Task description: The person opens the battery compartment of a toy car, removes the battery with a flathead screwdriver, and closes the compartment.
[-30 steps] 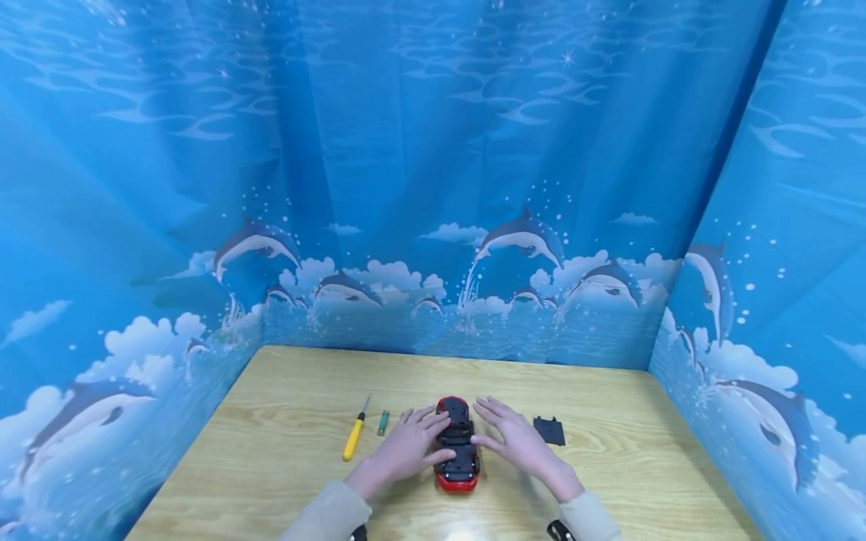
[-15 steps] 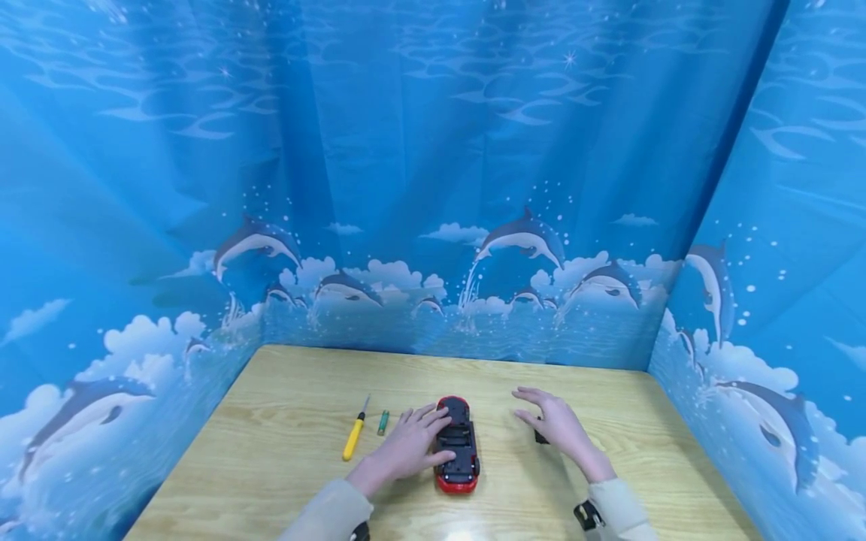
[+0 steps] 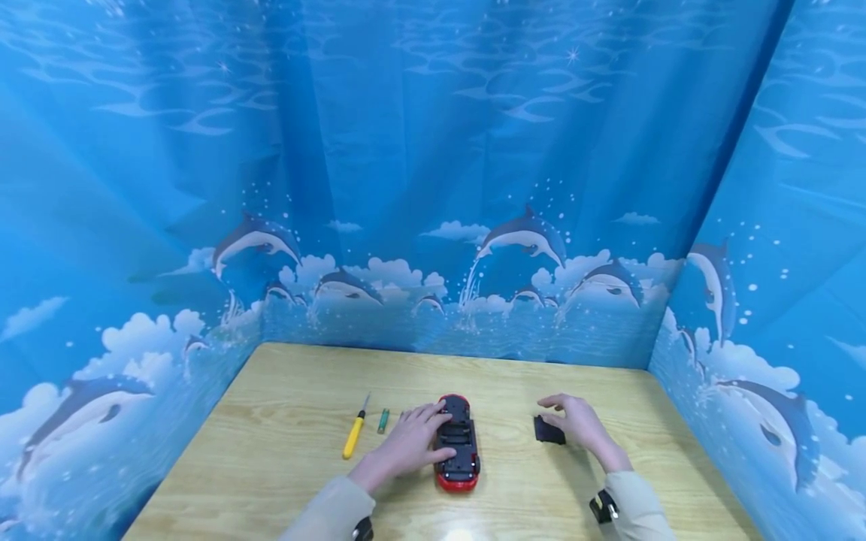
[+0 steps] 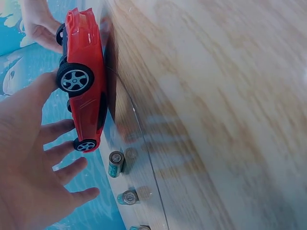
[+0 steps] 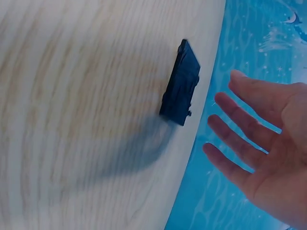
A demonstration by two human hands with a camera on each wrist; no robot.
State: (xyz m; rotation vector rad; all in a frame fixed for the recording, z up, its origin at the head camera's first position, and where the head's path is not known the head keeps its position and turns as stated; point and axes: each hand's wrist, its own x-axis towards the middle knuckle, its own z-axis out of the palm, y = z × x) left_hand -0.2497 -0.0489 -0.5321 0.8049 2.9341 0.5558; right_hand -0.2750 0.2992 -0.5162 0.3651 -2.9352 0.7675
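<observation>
Wheels up, a red toy car (image 3: 458, 485) lies on the table with its black underside and battery bay facing me. My left hand (image 3: 408, 441) rests across its left side, fingers spread and fairly straight; in the left wrist view the thumb and fingertips meet the underside near the wheels. Over to the right, my right hand (image 3: 583, 424) hovers by a black battery cover (image 3: 549, 430). The right wrist view shows the cover (image 5: 181, 85) lying on the wood, with the relaxed fingers (image 5: 235, 158) apart from it.
Left of the car lie a green battery (image 3: 383, 421) and a yellow-handled screwdriver (image 3: 355, 432). The left wrist view has several batteries (image 4: 115, 164) in a row beyond the car. A blue dolphin-print curtain (image 3: 433, 188) hangs around the wooden table (image 3: 284, 391).
My right hand has moved from beside the car rightward to the battery cover, its fingers now lower over it. The left hand has stayed on the car.
</observation>
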